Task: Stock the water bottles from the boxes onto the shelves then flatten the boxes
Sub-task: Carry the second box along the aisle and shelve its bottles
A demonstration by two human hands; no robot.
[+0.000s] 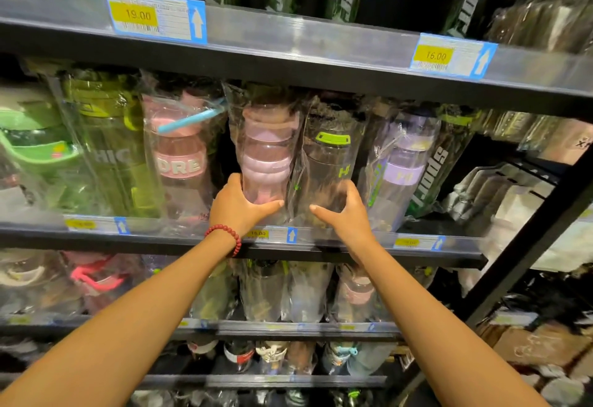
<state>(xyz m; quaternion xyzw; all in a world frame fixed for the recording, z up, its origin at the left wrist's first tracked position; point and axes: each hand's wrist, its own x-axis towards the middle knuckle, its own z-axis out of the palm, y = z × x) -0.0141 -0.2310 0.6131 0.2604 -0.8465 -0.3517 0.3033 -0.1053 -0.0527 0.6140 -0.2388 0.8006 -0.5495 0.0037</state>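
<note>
Pink bottle point(264, 153) in a clear plastic sleeve stands upright on the middle shelf point(353, 241), roughly frame centre. Left hand point(239, 203) grips its lower part from 9 o'clock: thumb across the front near the base, fingers curled behind.

Touching it at 3 o'clock: dark bottle point(330, 166) with a green lid clip, also sleeved and upright. Right hand point(345, 211) grips its lower part, thumb pointing toward 9 o'clock across the front, fingers wrapped round the far side. The two thumbs are near each other, not touching.

Left wrist carries a red bead bracelet point(224, 236).

Same shelf, 9 o'clock of the pink bottle: pink bottle with blue straw point(184, 156), then a green-tinted bottle point(109, 146). At 3 o'clock of the dark one: purple-lidded bottle point(402, 162).

Shelf edge under the hands has a yellow price tag point(258, 233), partly covered by the left wrist; text too blurred to read in full.

Upper shelf point(288, 37) at 12 o'clock, tags reading 19.00 point(138, 15) and 16.00 point(434, 55). Lower shelves at 6 o'clock hold more sleeved bottles, blurred.

Cardboard box point(532, 342) at 4 o'clock, near the floor, beside the rack's black upright.
</note>
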